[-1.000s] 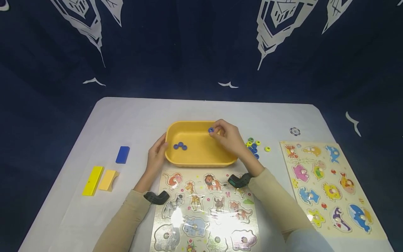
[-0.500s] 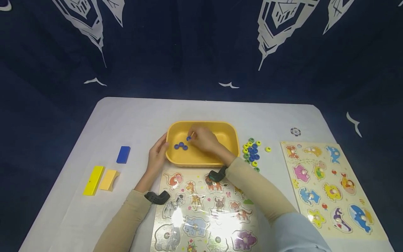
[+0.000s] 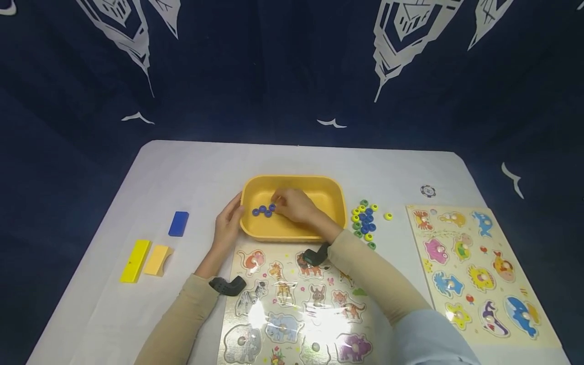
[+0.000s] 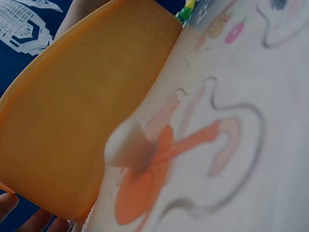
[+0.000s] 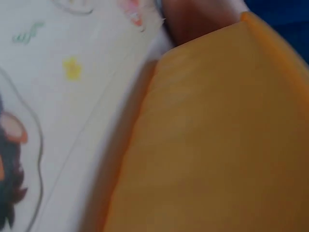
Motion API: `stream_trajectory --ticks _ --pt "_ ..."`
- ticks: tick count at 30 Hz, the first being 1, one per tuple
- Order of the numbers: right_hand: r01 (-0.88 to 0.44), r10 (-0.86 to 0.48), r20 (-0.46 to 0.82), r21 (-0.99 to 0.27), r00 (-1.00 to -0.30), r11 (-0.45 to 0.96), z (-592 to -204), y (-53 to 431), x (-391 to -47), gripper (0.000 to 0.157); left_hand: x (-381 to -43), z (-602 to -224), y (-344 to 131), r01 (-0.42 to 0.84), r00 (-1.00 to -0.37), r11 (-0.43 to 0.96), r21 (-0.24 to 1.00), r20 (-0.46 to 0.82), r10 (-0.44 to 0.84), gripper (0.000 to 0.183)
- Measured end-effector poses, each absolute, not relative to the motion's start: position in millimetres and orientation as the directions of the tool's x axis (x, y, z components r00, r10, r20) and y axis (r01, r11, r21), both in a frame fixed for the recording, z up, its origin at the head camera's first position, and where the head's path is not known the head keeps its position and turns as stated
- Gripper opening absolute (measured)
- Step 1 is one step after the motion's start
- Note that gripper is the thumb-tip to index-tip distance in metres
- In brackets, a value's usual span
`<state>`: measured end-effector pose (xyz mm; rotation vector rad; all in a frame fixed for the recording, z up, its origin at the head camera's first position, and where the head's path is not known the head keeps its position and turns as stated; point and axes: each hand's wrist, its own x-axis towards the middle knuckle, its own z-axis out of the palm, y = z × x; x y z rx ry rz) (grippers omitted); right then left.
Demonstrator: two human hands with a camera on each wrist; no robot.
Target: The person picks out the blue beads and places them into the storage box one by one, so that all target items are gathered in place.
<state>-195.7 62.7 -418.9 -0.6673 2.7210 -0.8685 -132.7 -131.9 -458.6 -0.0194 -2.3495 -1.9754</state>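
A yellow tray (image 3: 310,237) lies in the middle of the table, and several blue beads (image 3: 262,209) sit grouped in its left part. My left hand (image 3: 226,223) rests against the tray's left end, fingers along the outside of the wall and thumb at the rim. In the left wrist view its fingertips (image 4: 36,221) show beside the end of the tray. My right hand (image 3: 294,205) reaches into the tray and pinches a blue bead (image 3: 272,207) close against the others. The right wrist view shows mostly the tray's outer side (image 5: 212,140); the bead is hidden there.
Right of the tray lies a pile of blue, yellow and green beads (image 3: 366,223). An animal puzzle board (image 3: 296,304) is in front, another puzzle board (image 3: 474,274) at the right. Blue (image 3: 178,224), yellow (image 3: 135,261) and arched (image 3: 157,260) blocks lie left. A patterned chip (image 3: 427,190) lies behind.
My right hand has carried a blue bead leftward from the tray's right side and lowered it beside the other beads. The left hand has stayed at the tray's left end.
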Motion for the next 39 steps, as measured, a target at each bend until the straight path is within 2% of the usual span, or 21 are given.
stream_trajectory --ticks 6,11,18,20,25,27,32,39 --pt "-0.389 -0.432 0.114 -0.673 -0.895 0.629 -405 88 -178 0.021 -126 -442 -126 0.05 -0.998 0.196 0.979 0.058 -0.039 0.042" --pt "-0.45 -0.382 0.269 -0.709 -0.884 0.543 -401 122 -161 0.02 -125 -440 -126 0.043 -0.997 0.201 0.979 0.054 -0.048 0.042" --pt "-0.414 -0.226 0.349 -0.71 -0.909 0.57 -402 184 -138 0.022 -124 -441 -126 0.039 -0.997 0.201 0.979 0.051 -0.055 0.041" --pt "-0.388 -0.15 0.374 -0.715 -0.915 0.582 -413 207 -136 0.023 -124 -441 -126 0.042 -0.997 0.204 0.978 0.053 -0.05 0.041" --pt "-0.307 0.056 0.44 -0.706 -0.896 0.639 -474 268 -144 0.021 -128 -450 -127 0.051 -0.997 0.197 0.979 0.061 -0.044 0.041" --pt "-0.251 0.111 0.412 -0.724 -0.905 0.642 -480 279 -138 0.021 -130 -457 -129 0.061 -0.996 0.197 0.979 0.071 -0.046 0.041" --pt "-0.117 0.162 0.267 -0.785 -0.95 0.608 -456 273 -114 0.024 -135 -468 -132 0.07 -0.995 0.209 0.975 0.083 -0.053 0.04" --pt "-0.071 0.098 0.188 -0.723 -0.977 0.687 -470 278 -113 0.028 -129 -450 -129 0.025 -0.998 0.183 0.983 0.034 -0.047 0.041"
